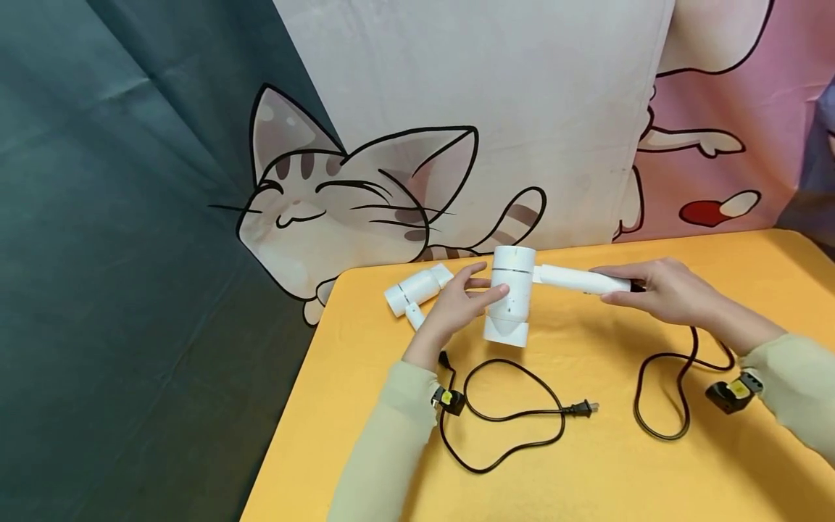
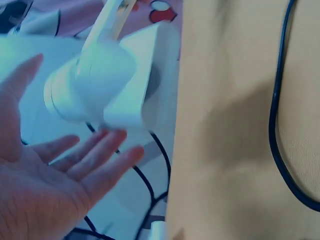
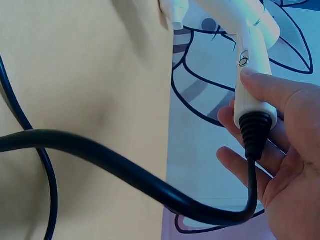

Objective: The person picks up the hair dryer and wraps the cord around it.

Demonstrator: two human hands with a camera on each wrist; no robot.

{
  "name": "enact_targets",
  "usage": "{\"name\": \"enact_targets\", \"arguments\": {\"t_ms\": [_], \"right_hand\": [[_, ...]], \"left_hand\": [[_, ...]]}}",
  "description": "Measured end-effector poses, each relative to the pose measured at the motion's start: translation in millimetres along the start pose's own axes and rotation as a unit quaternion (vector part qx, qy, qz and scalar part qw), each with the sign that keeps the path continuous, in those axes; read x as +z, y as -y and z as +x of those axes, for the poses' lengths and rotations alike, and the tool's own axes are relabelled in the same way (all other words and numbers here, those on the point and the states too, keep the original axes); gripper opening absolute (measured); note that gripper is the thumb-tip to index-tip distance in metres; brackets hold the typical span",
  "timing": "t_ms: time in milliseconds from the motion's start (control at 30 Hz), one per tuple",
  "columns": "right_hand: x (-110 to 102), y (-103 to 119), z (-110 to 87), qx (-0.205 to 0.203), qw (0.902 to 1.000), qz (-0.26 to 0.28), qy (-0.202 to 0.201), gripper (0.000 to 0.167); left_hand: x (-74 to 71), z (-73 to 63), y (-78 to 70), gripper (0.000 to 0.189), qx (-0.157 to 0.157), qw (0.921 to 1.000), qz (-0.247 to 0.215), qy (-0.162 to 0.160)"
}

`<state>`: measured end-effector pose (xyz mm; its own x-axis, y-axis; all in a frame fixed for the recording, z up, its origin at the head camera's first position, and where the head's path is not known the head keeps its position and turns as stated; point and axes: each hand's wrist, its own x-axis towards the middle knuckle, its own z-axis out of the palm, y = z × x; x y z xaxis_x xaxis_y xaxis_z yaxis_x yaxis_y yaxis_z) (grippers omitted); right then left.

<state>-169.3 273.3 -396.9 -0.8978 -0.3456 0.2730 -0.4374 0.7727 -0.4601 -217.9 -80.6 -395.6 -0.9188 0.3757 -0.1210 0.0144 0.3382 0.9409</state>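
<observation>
My right hand (image 1: 672,293) grips a white hair dryer (image 1: 512,290) by the end of its handle, thumb below the switch in the right wrist view. The dryer is held up over the table, its barrel upright and its handle pointing right. A black cord (image 3: 254,132) leaves the handle's end. Beside the barrel is my left hand (image 1: 450,308), its thumb overlapping it in the head view. In the left wrist view, the fingers of that hand are spread and relaxed next to the barrel, not wrapped round it.
A second white hair dryer (image 1: 417,288) lies at the table's back left, its handle partly behind my left wrist. Its black cord loops over the yellow table (image 1: 587,478), with a two-pin plug (image 1: 580,409). The held dryer's cord coils at the right. A cat-print cloth (image 1: 548,109) hangs behind.
</observation>
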Motion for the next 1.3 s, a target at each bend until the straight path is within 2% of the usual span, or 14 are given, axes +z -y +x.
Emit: {"name": "enact_targets", "arguments": {"t_ms": [67, 133, 267, 467, 633, 967, 1133, 1300], "right_hand": [[-2, -1, -0.5, -0.005, 1.0, -0.001, -0.003, 0.045], [-4, -1, -1.2, -0.01, 0.9999, 0.002, -0.002, 0.045], [-6, 1, -2.6, -0.014, 0.9998, 0.013, 0.002, 0.046], [-7, 3, -2.8, -0.023, 0.9993, 0.03, 0.009, 0.046], [-7, 3, -2.6, -0.028, 0.999, 0.033, 0.011, 0.046], [-8, 1, -4.2, -0.026, 0.9984, 0.046, 0.018, 0.046], [-7, -1, -2.5, -0.021, 0.9987, 0.037, 0.028, 0.046], [-5, -1, -1.9, -0.018, 0.9984, 0.042, 0.031, 0.047]], "left_hand": [[-5.4, 4.0, 4.0, 0.074, -0.011, 0.9978, -0.06, 0.025], [-9.5, 8.0, 9.0, 0.068, -0.019, 0.9922, -0.113, 0.049], [-13.2, 14.0, 19.0, 0.064, -0.042, 0.9795, -0.176, 0.088], [-8.5, 21.8, 29.9, 0.072, -0.062, 0.9639, -0.225, 0.129], [-0.4, 25.1, 32.6, 0.072, -0.055, 0.9575, -0.229, 0.166], [7.3, 21.4, 32.8, 0.064, -0.045, 0.9605, -0.216, 0.17], [9.1, 20.3, 32.2, 0.056, -0.053, 0.9637, -0.207, 0.16], [13.8, 20.1, 29.0, 0.055, -0.064, 0.9709, -0.185, 0.139]]}}
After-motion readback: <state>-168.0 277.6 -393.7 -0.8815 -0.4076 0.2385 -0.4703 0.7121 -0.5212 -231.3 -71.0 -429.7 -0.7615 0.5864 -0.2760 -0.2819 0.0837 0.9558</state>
